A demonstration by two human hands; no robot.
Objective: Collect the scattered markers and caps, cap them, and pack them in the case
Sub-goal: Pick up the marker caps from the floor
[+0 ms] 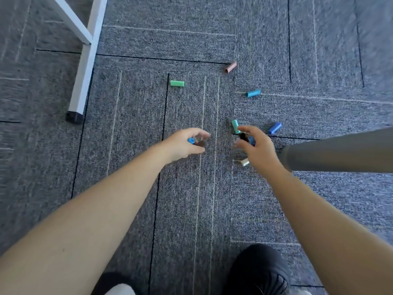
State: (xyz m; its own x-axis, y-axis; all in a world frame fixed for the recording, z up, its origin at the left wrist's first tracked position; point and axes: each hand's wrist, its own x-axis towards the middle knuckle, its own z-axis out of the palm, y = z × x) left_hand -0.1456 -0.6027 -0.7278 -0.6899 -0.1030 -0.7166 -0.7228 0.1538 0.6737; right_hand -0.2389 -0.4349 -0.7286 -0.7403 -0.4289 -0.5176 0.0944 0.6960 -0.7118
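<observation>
A black shoe stands on the grey carpet at the bottom of the view, with both bare forearms reaching forward above it. The left hand curls round a blue cap, whose end pokes out by the thumb; its fingertips are blurred. The right hand pinches a black cap between thumb and forefinger, and what looks like another blue piece sits inside the fingers, though the blur makes that hard to tell. A white cap lies on the carpet just under this wrist. Just beyond the right fingertips lies a teal cap, with a dark blue cap to its right, near a grey pole that crosses from the right edge. Further off lie a light blue cap, a green cap and, farthest, a pink cap. A white table leg stands at the far left.
</observation>
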